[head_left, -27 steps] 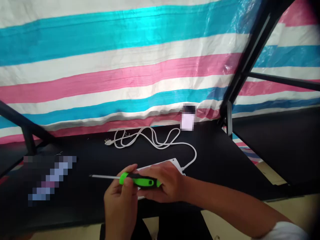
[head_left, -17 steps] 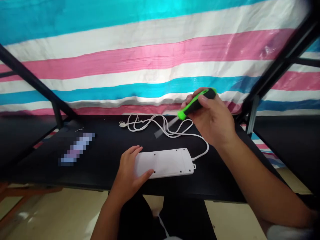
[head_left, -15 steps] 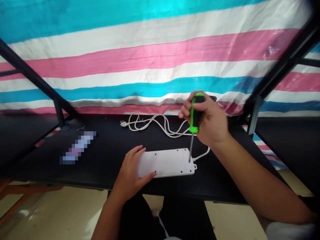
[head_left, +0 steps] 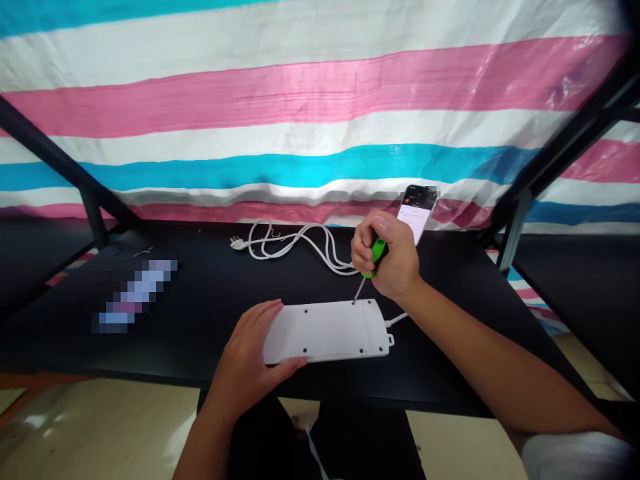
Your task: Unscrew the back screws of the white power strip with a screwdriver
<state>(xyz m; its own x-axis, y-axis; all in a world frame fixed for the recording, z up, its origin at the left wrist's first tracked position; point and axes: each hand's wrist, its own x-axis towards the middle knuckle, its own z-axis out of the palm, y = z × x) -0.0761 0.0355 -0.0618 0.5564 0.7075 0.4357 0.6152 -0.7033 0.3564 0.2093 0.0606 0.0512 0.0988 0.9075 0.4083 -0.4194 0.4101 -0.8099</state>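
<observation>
A white power strip (head_left: 330,331) lies with its back up on the black table, several dark screw holes along its edges. My left hand (head_left: 250,347) grips its left end, thumb along the near edge and fingers over the far side. In my right hand (head_left: 389,253) is a screwdriver (head_left: 379,251) with a green and black handle, held in a closed fist. Its shaft slants down to the left, and the tip is at a hole on the strip's far edge, near the right end. Whether the tip sits in a screw cannot be seen.
The strip's white cord (head_left: 320,233) lies in loops behind, ending in a plug (head_left: 238,243). A phone (head_left: 417,212) leans at the back, partly behind my right hand. A pixelated object (head_left: 137,297) lies on the left. Striped sheeting (head_left: 300,100) hangs behind the black table (head_left: 190,360).
The screwdriver tip has moved left, from the strip's right end to a far-edge hole. My right hand has come lower and the handle tilts more. The phone is now uncovered.
</observation>
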